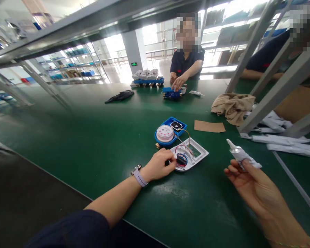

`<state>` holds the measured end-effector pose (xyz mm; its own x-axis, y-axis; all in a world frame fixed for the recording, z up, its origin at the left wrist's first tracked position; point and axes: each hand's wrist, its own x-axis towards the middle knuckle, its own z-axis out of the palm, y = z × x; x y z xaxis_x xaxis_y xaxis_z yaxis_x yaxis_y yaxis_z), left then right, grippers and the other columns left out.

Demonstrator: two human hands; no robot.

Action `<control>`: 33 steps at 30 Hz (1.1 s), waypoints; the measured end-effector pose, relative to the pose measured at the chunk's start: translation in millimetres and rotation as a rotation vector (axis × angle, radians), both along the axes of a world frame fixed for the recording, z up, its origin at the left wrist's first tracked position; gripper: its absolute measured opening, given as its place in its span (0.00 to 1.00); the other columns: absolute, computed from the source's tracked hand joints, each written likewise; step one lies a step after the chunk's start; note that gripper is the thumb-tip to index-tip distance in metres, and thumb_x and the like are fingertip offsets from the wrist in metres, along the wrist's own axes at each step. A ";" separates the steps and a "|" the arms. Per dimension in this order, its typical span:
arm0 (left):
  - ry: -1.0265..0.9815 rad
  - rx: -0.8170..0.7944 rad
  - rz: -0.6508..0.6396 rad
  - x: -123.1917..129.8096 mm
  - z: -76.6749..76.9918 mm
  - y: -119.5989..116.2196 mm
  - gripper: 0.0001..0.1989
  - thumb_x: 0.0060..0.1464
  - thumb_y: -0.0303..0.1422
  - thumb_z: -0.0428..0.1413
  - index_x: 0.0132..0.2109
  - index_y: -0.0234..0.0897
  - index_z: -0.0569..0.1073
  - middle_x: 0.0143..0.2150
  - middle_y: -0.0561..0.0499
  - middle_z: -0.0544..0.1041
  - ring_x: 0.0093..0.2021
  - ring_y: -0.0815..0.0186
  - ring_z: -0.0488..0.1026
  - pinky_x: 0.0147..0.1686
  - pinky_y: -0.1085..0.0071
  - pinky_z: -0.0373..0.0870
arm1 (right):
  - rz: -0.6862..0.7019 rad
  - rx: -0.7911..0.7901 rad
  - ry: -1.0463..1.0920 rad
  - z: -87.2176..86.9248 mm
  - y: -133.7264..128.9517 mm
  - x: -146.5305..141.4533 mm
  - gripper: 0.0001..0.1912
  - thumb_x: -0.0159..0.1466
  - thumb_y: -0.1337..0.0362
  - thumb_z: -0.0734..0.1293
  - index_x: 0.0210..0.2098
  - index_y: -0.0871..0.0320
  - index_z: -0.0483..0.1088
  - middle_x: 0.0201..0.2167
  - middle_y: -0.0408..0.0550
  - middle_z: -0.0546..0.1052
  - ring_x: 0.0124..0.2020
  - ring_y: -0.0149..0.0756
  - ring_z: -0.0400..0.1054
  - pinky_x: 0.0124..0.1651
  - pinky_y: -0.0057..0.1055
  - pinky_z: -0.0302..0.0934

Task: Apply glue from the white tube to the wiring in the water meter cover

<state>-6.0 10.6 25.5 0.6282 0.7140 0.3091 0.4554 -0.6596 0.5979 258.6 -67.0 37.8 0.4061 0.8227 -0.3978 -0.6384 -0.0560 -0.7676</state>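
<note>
My left hand (161,164), with a watch on its wrist, is closed at the left edge of a white plastic cover (200,151). Its fingertips pinch at the cover's edge or the wires there; which of these I cannot tell. Inside the cover lie coiled wires (182,160) and a dark part. Thin wires run from it to a blue water meter (157,137), which has a round white dial (165,133) and a brass fitting. Off to the right, my right hand (255,186) holds up a white squeeze tube (244,157), its nozzle pointing up and left.
A brown cardboard piece (209,126) and a beige cloth (232,105) lie on the green table (80,137). White tubes (281,138) are piled by a metal post at right. Across the table a co-worker (187,62) handles a blue meter (172,93); a dark cloth (120,96) lies nearby.
</note>
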 end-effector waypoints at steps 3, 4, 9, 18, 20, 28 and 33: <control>-0.043 0.017 -0.124 -1.4 -2.1 5.6 0.09 0.51 0.26 0.51 0.24 0.38 0.63 0.25 0.53 0.69 0.30 0.66 0.63 0.34 0.69 0.61 | 0.025 0.017 -0.044 -1.4 0.0 -1.3 0.16 0.41 0.60 0.79 0.28 0.54 0.73 0.26 0.40 0.75 0.26 0.28 0.68 0.32 0.28 0.71; -0.052 0.016 -0.170 -1.9 -2.0 7.4 0.10 0.52 0.26 0.49 0.24 0.38 0.62 0.24 0.53 0.68 0.29 0.66 0.62 0.34 0.69 0.61 | 0.037 0.032 -0.066 -1.5 -0.1 -1.8 0.15 0.43 0.60 0.78 0.28 0.53 0.73 0.26 0.41 0.75 0.26 0.28 0.69 0.32 0.28 0.71; -0.053 0.022 -0.402 -3.5 1.1 9.1 0.17 0.60 0.32 0.41 0.22 0.39 0.58 0.22 0.52 0.65 0.28 0.65 0.62 0.36 0.66 0.63 | 0.066 0.060 -0.123 -0.5 -2.1 -5.1 0.18 0.41 0.58 0.79 0.29 0.53 0.74 0.26 0.40 0.74 0.28 0.28 0.69 0.31 0.25 0.70; -0.010 0.153 -0.269 -5.3 2.6 -0.6 0.12 0.60 0.36 0.51 0.31 0.36 0.72 0.34 0.47 0.77 0.35 0.65 0.71 0.39 0.67 0.68 | 0.109 0.138 -0.242 2.5 -6.9 -10.7 0.17 0.42 0.54 0.79 0.27 0.55 0.75 0.22 0.40 0.72 0.21 0.24 0.63 0.31 0.25 0.71; -0.041 0.142 -0.213 -6.9 3.8 -0.9 0.11 0.59 0.36 0.52 0.33 0.36 0.74 0.37 0.45 0.77 0.36 0.65 0.73 0.39 0.67 0.69 | 0.115 0.153 -0.277 4.1 -7.9 -13.3 0.17 0.42 0.54 0.79 0.26 0.55 0.76 0.22 0.42 0.73 0.22 0.26 0.65 0.29 0.26 0.70; -0.087 0.008 0.000 -14.3 3.9 5.9 0.08 0.56 0.36 0.59 0.36 0.35 0.77 0.36 0.47 0.76 0.31 0.69 0.70 0.32 0.72 0.68 | 0.134 0.109 -0.394 1.8 -11.8 -24.9 0.18 0.38 0.51 0.80 0.22 0.56 0.77 0.22 0.46 0.76 0.24 0.32 0.70 0.28 0.25 0.69; -0.099 -0.122 0.051 -13.2 4.4 8.0 0.08 0.54 0.37 0.61 0.35 0.35 0.77 0.33 0.49 0.75 0.28 0.70 0.68 0.28 0.73 0.66 | 0.183 0.090 -0.542 -5.3 -15.2 -28.3 0.18 0.41 0.49 0.78 0.23 0.56 0.78 0.25 0.48 0.78 0.28 0.38 0.72 0.32 0.31 0.70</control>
<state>-19.2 18.6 29.9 0.5608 0.7804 0.2766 0.4215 -0.5565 0.7160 230.3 -82.2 32.6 0.3807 0.9194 -0.0982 -0.1390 -0.0481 -0.9891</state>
